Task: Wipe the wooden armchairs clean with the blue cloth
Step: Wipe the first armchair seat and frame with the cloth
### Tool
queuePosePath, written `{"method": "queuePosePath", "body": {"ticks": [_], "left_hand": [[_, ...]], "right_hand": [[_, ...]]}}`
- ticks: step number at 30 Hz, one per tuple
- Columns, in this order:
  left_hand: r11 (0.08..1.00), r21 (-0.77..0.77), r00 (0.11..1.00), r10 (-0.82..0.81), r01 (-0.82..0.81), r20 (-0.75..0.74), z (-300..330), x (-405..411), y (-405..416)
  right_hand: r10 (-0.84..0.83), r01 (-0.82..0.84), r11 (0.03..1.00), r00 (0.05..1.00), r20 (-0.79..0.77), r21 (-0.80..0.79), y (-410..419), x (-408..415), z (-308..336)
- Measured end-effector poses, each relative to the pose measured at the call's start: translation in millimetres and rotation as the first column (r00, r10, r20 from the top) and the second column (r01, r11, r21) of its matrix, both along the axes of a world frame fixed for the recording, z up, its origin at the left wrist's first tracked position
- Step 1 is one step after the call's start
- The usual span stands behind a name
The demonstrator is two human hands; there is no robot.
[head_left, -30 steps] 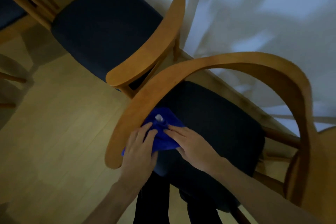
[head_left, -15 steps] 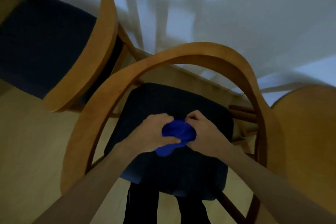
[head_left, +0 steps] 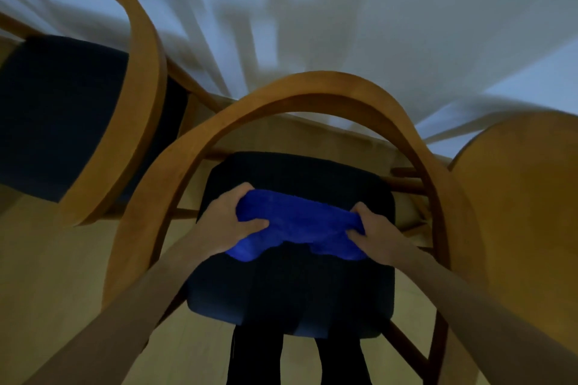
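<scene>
A blue cloth (head_left: 297,225) is stretched wide between both hands above the dark seat cushion (head_left: 291,297) of the nearest wooden armchair (head_left: 312,87). My left hand (head_left: 225,222) grips the cloth's left end, thumb on top. My right hand (head_left: 372,228) grips its right end. The chair's curved wooden back and arm rail arches around the seat and both forearms. A second wooden armchair (head_left: 137,72) with a dark seat stands to the left, its rail close to the first.
A white wall (head_left: 375,25) with blurred shadows rises behind the chairs. A rounded wooden surface (head_left: 516,212) sits at the right, next to the near chair. Pale wood floor (head_left: 47,275) lies at the left. Dark trouser legs (head_left: 297,359) show below the seat.
The hands left the chair's left arm rail, bunched the cloth over the seat, then pulled apart, spreading it wide. The view swung right to centre on the near chair.
</scene>
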State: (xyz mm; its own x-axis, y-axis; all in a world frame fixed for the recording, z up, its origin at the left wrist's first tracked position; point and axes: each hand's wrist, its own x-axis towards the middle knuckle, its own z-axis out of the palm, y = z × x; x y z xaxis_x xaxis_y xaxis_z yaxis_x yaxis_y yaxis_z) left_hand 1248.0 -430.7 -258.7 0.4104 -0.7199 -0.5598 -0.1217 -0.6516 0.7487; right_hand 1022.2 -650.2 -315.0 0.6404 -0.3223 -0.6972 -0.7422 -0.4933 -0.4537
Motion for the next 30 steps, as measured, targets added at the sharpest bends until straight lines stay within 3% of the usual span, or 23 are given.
{"method": "queuePosePath", "body": {"ticks": [3, 6, 8, 10, 12, 13, 15, 17, 20, 22, 30], "left_hand": [[0.99, 0.041, 0.973, 0.138, -0.133, -0.185, -11.9, 8.2, 9.0], [0.978, 0.121, 0.924, 0.2, -0.169, -0.326, -23.8, 16.8, 4.7], [0.974, 0.211, 0.961, 0.133, -0.082, -0.241, -38.1, 24.4, -3.0], [0.958, 0.287, 1.0, -0.018, 0.014, 0.012, -57.7, 28.5, -12.6], [0.927, 0.372, 0.908, -0.191, 0.043, 0.372, -78.0, 23.8, -20.2], [0.907, 0.42, 0.839, -0.261, 0.043, 0.478, -85.3, 18.8, -23.1], [0.871, 0.482, 0.766, -0.374, 0.096, 0.523, -100.5, 6.2, -25.1], [0.854, 0.475, 0.696, -0.473, 0.212, 0.54, -118.6, -10.4, -22.9], [0.832, 0.402, 0.592, -0.554, 0.382, 0.585, -143.0, -28.9, -21.1], [0.821, 0.388, 0.562, -0.57, 0.419, 0.599, -159.1, -31.5, -22.1], [0.867, 0.324, 0.498, -0.486, 0.378, 0.718, -206.7, -25.5, -10.0]], "right_hand": [[-0.118, 0.146, 0.98, 0.973, 0.2, -0.134, -6.1, -6.3, 5.9], [-0.091, 0.124, 0.981, 0.974, 0.207, -0.148, -24.0, -4.4, 7.0], [-0.117, 0.128, 0.989, 0.982, 0.152, -0.071, -39.0, 0.7, 4.8], [-0.147, 0.148, 0.989, 0.985, 0.09, -0.003, -49.0, 9.1, -3.9], [-0.195, 0.204, 0.975, 0.976, 0.097, -0.092, -48.8, 18.1, -24.0], [-0.236, 0.254, 0.947, 0.965, 0.11, -0.195, -43.6, 21.8, -34.2], [-0.252, 0.276, 0.879, 0.961, 0.113, -0.388, -25.2, 26.3, -51.9], [-0.105, 0.13, 0.858, 0.991, 0.078, -0.496, 1.8, 25.9, -67.7], [0.176, -0.11, 0.843, 0.981, 0.077, -0.526, 35.8, 25.0, -91.4], [0.263, -0.198, 0.829, 0.963, 0.053, -0.523, 46.5, 25.9, -109.0], [0.235, -0.154, 0.791, 0.97, 0.062, -0.592, 64.9, 20.0, -154.0]]}}
